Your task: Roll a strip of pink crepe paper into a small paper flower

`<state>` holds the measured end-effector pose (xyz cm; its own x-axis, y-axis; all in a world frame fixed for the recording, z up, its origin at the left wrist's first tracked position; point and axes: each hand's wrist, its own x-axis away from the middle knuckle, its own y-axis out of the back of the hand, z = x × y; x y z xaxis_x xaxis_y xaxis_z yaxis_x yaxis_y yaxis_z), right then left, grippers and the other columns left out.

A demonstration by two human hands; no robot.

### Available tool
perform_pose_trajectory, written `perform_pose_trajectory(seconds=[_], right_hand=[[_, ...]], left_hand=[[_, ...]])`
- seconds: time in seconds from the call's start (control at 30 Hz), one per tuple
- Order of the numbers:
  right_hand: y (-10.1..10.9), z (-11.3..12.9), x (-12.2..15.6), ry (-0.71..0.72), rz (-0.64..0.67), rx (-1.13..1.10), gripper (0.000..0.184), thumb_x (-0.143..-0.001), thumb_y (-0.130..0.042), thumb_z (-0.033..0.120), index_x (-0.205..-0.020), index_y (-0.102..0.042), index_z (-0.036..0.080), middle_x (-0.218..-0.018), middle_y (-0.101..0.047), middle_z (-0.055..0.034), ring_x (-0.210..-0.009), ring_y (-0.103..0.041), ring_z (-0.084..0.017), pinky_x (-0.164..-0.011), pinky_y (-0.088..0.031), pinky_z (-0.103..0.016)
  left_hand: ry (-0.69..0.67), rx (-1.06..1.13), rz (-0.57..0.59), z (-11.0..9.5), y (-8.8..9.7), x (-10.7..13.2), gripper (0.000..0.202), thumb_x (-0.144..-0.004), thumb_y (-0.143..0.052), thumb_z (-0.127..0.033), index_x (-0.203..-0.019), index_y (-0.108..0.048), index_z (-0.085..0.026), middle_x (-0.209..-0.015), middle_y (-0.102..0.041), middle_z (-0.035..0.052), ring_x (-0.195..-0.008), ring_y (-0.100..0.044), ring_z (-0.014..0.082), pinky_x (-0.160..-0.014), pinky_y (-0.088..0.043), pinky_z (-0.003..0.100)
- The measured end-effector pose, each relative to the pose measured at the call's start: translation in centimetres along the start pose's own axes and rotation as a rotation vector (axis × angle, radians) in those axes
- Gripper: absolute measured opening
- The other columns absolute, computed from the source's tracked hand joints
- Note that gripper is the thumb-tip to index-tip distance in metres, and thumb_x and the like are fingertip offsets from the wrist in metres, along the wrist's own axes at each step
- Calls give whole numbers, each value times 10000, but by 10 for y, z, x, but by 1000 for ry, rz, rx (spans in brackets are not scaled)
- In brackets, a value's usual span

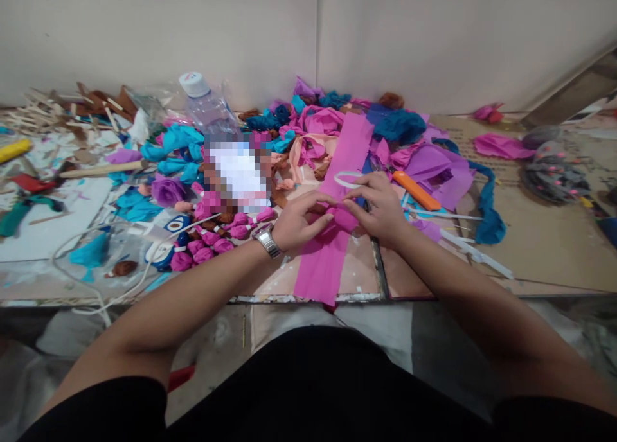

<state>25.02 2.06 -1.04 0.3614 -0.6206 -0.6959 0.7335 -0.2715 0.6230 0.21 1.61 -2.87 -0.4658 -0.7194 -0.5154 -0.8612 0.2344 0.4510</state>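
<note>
A long strip of pink crepe paper (pixel 322 268) runs from the heap of paper to the table's front edge. My left hand (pixel 303 222), a metal watch on its wrist, closes thumb and fingers on the middle of this strip. Close by on the right, my right hand (pixel 378 209) has its fingers bent and pinched. A thin white band (pixel 348 173) loops up from the right fingers above the pink paper. Both sets of fingertips nearly meet, and what lies between them is partly hidden.
Several rolled pink paper buds (pixel 202 246) lie left, near a white cable (pixel 139 281). A plastic bottle (pixel 207 105) stands behind a blurred phone-like object (pixel 238 175). To the right are an orange cutter (pixel 417 190), scissors (pixel 477 252) and purple paper (pixel 438 166). Green-handled pliers (pixel 31 211) lie far left.
</note>
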Motion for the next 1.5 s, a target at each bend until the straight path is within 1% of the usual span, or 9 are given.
perform_pose_trajectory(seconds=[0.13,0.3,0.47,0.57,0.67,0.77,0.93,1.27,1.5], right_hand=[[9,-8,-2,-91,-71,124,106,-992,-709,350,-991,-774,266,-1045,-696,-84,-1111,-632,-328,-1029,-484,-577],[9,-15,-1,-152,-10,152,105,-971,-719,334,-1017,-764,251,-1291,-682,-129,-1272,-602,-375,-1115,-445,-623],[7,-2,-2,-113,79,-45,229,-1029,-650,466,-1069,-720,251,-1202,-686,-122,-1192,-647,-327,-1064,-506,-556],[5,7,-2,-95,169,-199,393,-942,-770,585,-1144,-670,263,-1187,-700,-108,-1131,-669,-312,-979,-559,-493],[0,11,1,-90,196,-246,474,-883,-850,579,-1182,-651,271,-1203,-717,-100,-1110,-682,-304,-941,-570,-463],[-5,12,3,-79,178,-262,369,-909,-847,496,-1138,-665,271,-1175,-741,-79,-1102,-698,-288,-977,-560,-456],[-6,14,5,-170,169,-310,189,-981,-774,412,-1065,-687,267,-1045,-761,-37,-936,-714,-219,-847,-573,-372],[-7,14,5,-155,144,-254,238,-981,-767,461,-1069,-691,254,-1036,-754,-57,-940,-700,-230,-857,-569,-393],[-7,16,3,-172,102,-272,207,-979,-774,427,-973,-702,234,-966,-743,-45,-838,-668,-188,-724,-529,-324]], left_hand=[[-2,-17,-50,2,2,-2,272,-985,-712,-280,-1249,-723,-218,-1217,-766,98,-1052,-754,199,-927,-644,357],[7,-24,-111,3,2,-3,240,-990,-687,-262,-1222,-725,-214,-1216,-767,101,-1081,-747,210,-958,-632,384],[-9,-30,-128,2,2,-4,214,-991,-689,-281,-1191,-725,-212,-1191,-766,98,-1121,-734,222,-981,-621,401],[-29,-35,-123,-1,3,-4,203,-1005,-690,-322,-1172,-725,-214,-1178,-771,98,-1118,-736,223,-998,-616,415],[-31,-35,-120,-4,2,-4,226,-1016,-691,-375,-1182,-725,-226,-1184,-773,97,-1099,-739,216,-1000,-613,414],[-39,-36,-108,-6,1,-3,237,-1019,-685,-392,-1190,-730,-233,-1190,-771,99,-1095,-735,216,-988,-607,405],[-89,-48,-92,-6,0,-2,206,-1007,-685,-352,-1168,-729,-231,-1149,-776,90,-1091,-725,226,-1000,-580,428],[-34,-19,-125,-10,2,-5,238,-1009,-711,-448,-1080,-744,-223,-1089,-787,93,-1054,-733,220,-974,-593,432],[-39,-12,-146,-9,2,-5,189,-1015,-704,-388,-1084,-749,-218,-1078,-777,84,-1039,-730,207,-960,-598,415]])
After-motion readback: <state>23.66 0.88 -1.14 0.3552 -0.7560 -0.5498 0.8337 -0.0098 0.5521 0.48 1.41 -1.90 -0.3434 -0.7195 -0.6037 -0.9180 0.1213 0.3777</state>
